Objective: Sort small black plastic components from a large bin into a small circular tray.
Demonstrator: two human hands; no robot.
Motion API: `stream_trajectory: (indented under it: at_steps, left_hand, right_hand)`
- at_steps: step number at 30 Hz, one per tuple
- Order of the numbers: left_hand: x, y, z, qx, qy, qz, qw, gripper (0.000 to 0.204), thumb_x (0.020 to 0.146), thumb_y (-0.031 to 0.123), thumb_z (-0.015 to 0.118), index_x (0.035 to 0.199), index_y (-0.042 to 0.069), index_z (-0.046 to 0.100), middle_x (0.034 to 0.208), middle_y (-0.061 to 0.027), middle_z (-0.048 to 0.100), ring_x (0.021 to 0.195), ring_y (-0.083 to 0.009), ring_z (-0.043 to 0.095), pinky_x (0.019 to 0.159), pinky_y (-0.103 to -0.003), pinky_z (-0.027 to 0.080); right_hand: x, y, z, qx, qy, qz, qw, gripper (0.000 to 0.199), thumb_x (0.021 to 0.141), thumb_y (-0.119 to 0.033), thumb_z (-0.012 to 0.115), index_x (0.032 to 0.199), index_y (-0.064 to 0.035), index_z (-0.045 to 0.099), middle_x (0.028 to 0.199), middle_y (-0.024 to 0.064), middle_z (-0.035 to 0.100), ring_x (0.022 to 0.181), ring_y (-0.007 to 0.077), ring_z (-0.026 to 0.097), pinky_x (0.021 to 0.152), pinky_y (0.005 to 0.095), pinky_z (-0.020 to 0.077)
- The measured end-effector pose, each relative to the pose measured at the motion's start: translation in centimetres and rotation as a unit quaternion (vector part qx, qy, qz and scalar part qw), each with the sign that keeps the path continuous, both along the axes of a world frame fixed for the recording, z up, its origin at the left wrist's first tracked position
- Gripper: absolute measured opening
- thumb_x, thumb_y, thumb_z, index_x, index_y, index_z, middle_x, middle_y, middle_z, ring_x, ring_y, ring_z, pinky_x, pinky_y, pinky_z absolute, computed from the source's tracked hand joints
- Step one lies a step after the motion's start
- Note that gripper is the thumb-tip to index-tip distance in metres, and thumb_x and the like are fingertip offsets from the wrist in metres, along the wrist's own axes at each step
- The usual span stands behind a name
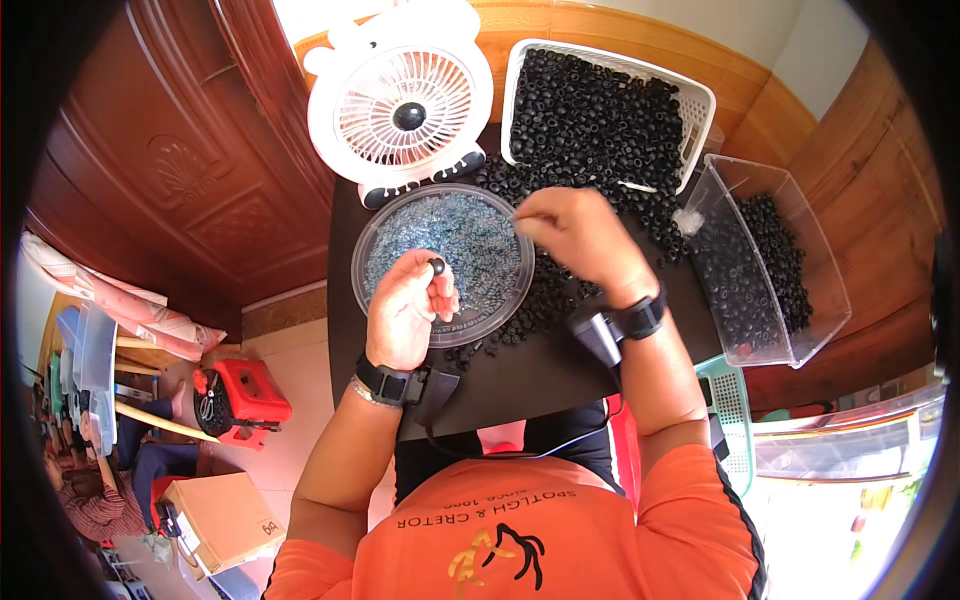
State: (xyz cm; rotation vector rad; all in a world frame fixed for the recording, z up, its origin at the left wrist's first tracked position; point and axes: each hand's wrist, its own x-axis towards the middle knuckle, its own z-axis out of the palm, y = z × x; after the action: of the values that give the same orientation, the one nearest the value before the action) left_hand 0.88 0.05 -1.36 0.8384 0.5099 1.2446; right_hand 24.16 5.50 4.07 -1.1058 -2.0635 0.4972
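My left hand (408, 312) is raised over the near left part of a round clear tub (362, 290), palm turned up. Between its thumb and fingers sits a small round black cap (437, 266). The tub holds many tiny bluish, see-through pieces (480, 235). My right hand (583, 238) is at the tub's right rim with thumb and fingertips pinched together. Slight blur covers those fingertips, and what they hold, if anything, cannot be made out. Loose black caps (545, 295) lie heaped on the dark table (520, 385) beside and behind the tub.
A white basket (700, 110) full of black caps stands at the back right, near a clear plastic bin (765, 290) with more. A white fan (410, 115) stands behind the tub. On the floor at left are a red stool (258, 400) and a cardboard box (225, 520); another person sits there.
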Motion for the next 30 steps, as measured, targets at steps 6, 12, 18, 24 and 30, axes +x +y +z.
stream_trajectory:
  at_steps: [6, 12, 18, 24, 30]
  left_hand:
    - [0.5, -0.2, 0.6, 0.005, 0.016, 0.013, 1.000, 0.017, 0.092, 0.020, 0.044, 0.094, 0.005, 0.052, 0.077, -0.0070, 0.052, 0.067, -0.0181, 0.051, 0.058, -0.027, 0.041]
    - [0.4, 0.0, 0.4, -0.016, 0.016, 0.006, 1.000, 0.016, 0.091, 0.019, 0.044, 0.092, 0.005, 0.051, 0.078, -0.0071, 0.053, 0.067, -0.0179, 0.053, 0.058, -0.027, 0.041]
    - [0.5, -0.1, 0.4, -0.003, 0.034, -0.002, 0.999, 0.015, 0.091, 0.019, 0.046, 0.092, 0.005, 0.052, 0.079, -0.0070, 0.055, 0.068, -0.0171, 0.054, 0.059, -0.026, 0.041]
    - [0.8, -0.6, 0.5, 0.022, 0.077, -0.011, 0.997, 0.020, 0.092, 0.021, 0.049, 0.100, 0.004, 0.054, 0.084, -0.0079, 0.059, 0.069, -0.0155, 0.056, 0.059, -0.025, 0.044]
    - [0.9, -0.8, 0.7, 0.044, 0.089, -0.009, 0.995, 0.023, 0.092, 0.025, 0.052, 0.101, 0.003, 0.054, 0.083, -0.0062, 0.060, 0.070, -0.0133, 0.058, 0.059, -0.022, 0.043]
  right_hand:
    - [6.5, 0.6, -0.8, -0.040, -0.197, -0.122, 0.972, 0.016, 0.068, -0.013, 0.067, 0.082, -0.0036, 0.067, 0.072, 0.0117, 0.065, 0.067, 0.0252, 0.063, 0.064, 0.0332, 0.0492]
    - [6.0, 1.8, -3.0, -0.132, -0.222, -0.088, 0.962, 0.019, 0.062, -0.009, 0.070, 0.080, -0.0066, 0.068, 0.078, 0.0117, 0.067, 0.078, 0.0299, 0.064, 0.072, 0.0374, 0.0503]
    - [6.3, 2.6, -4.0, -0.090, -0.214, -0.093, 0.968, 0.015, 0.069, -0.009, 0.068, 0.084, -0.0049, 0.068, 0.081, 0.0120, 0.068, 0.079, 0.0273, 0.065, 0.071, 0.0361, 0.0503]
    - [1.2, 0.9, -0.5, -0.216, 0.090, 0.064, 0.970, 0.018, 0.084, -0.012, 0.064, 0.097, -0.0006, 0.068, 0.083, 0.0029, 0.066, 0.076, 0.0098, 0.057, 0.070, 0.0262, 0.0467]
    - [-3.5, 0.7, 0.7, -0.330, 0.241, 0.232, 0.883, 0.014, 0.086, -0.011, 0.066, 0.096, -0.0004, 0.064, 0.087, 0.0015, 0.064, 0.078, 0.0066, 0.056, 0.070, 0.0211, 0.0461]
